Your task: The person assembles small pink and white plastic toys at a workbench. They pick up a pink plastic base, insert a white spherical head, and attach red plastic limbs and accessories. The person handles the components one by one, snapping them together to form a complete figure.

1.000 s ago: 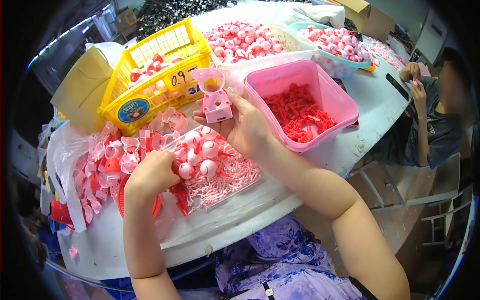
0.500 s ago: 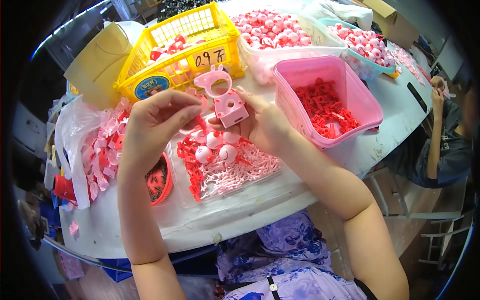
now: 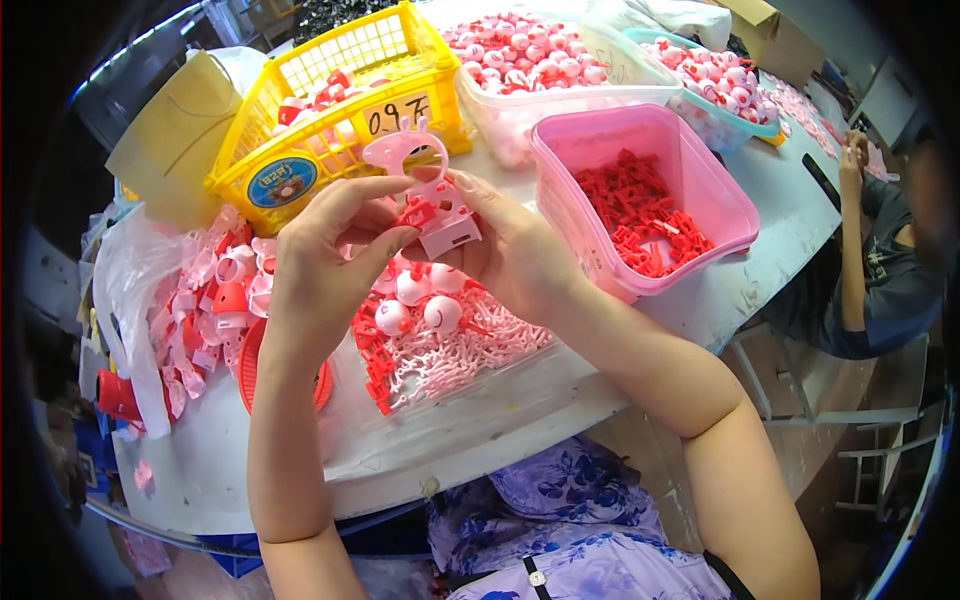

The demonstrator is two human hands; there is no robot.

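Note:
Between thumb and fingers, my right hand (image 3: 525,245) grips a pink plastic toy part (image 3: 450,238) with a boxy lower body and an open animal-head-shaped ring on top. My left hand (image 3: 335,240) is closed on a small red plastic piece (image 3: 416,213), which meets the left side of the pink body. Its fingertips partly cover where the two touch. Below both hands lies a shallow clear tray (image 3: 480,385) holding white-and-red balls (image 3: 412,287), red clip-like pieces (image 3: 377,372) and many small pale pink pieces (image 3: 470,335).
A pink tub (image 3: 745,245) of red pieces stands right of my hands. Behind are a yellow basket (image 3: 330,150), a clear bin (image 3: 560,100) and a teal basin (image 3: 735,135) of balls. Pink and red parts (image 3: 215,310) pile up left, near a red basket (image 3: 250,365). A co-worker (image 3: 880,260) sits right.
My left hand has come rightward to the pink toy part, and its red piece now meets the pink body. The view has shifted slightly.

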